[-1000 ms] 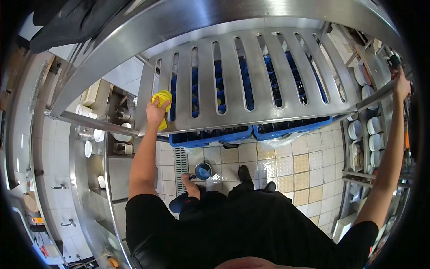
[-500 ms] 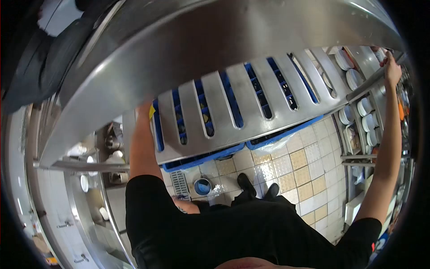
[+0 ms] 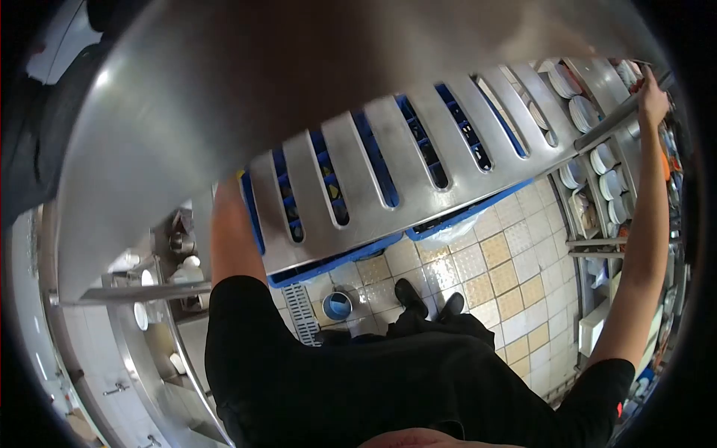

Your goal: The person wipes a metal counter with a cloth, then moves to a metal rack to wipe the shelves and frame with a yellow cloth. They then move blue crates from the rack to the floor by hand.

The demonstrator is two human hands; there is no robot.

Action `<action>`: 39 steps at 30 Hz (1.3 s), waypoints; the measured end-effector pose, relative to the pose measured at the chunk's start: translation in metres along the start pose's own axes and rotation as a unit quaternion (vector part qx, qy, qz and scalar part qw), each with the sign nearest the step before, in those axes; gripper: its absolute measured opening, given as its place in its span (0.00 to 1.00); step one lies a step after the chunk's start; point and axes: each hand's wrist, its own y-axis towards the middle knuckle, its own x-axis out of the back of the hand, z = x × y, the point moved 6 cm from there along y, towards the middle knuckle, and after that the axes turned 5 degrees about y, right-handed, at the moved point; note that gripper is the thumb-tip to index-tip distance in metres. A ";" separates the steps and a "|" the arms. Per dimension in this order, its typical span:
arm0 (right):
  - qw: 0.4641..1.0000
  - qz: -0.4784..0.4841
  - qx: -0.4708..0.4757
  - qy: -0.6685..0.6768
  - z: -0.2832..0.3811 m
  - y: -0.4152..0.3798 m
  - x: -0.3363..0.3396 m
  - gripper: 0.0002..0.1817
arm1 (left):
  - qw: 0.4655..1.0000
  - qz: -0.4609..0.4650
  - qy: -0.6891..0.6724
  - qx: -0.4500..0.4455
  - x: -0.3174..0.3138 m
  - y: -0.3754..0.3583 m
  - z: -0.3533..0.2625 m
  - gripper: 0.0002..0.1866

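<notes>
A large, curved-looking steel panel (image 3: 172, 134) fills the top of the view, close to the camera. Its far right corner meets my right hand (image 3: 653, 103), whose fingers are bent round the edge. My left arm (image 3: 237, 231) reaches up at the left, and the hand at its end is hidden behind the panel. Between my arms lies a slotted steel shelf (image 3: 403, 198). Blue divided crates (image 3: 336, 266) with small items show through its slots and along its near edge.
Stacked white plates (image 3: 584, 114) stand on racks at the right. Dishes and a steel rail (image 3: 146, 291) are at the left. On the tiled floor (image 3: 515, 272) are a bucket (image 3: 337, 305) and a drain grate (image 3: 300, 313). Another person's dark clothing (image 3: 33, 142) shows at upper left.
The steel panel looks larger and nearer, covering more of the upper left. The slotted shelf sits slightly farther left and higher. Another person's bare arm near the drain has left the view.
</notes>
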 end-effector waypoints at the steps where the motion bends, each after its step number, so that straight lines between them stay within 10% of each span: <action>1: 0.998 0.003 -0.054 0.019 -0.002 0.000 -0.002 0.29 | 0.999 0.030 -0.005 0.018 -0.003 -0.004 0.007 0.46; 10: 0.995 0.024 -0.023 0.098 0.006 0.001 -0.013 0.31 | 0.979 0.191 0.055 0.036 0.058 -0.133 0.064 0.45; 19: 0.994 0.069 0.021 0.087 -0.005 0.021 -0.035 0.32 | 0.990 0.043 0.101 -0.086 0.114 -0.291 0.085 0.28; 24: 0.991 0.090 0.038 0.096 -0.006 0.027 -0.043 0.33 | 0.981 0.185 0.047 0.027 0.123 -0.279 0.145 0.25; 26: 0.990 0.081 0.042 0.109 -0.010 0.027 -0.043 0.33 | 0.997 0.044 0.055 -0.011 0.154 -0.286 0.152 0.27; 34: 0.994 0.037 0.050 0.092 -0.030 0.036 -0.044 0.36 | 0.964 0.223 0.089 0.114 0.114 -0.241 0.161 0.31; 39: 0.997 0.039 0.028 0.055 -0.034 0.031 -0.032 0.34 | 0.981 0.155 0.092 0.071 0.064 -0.164 0.150 0.31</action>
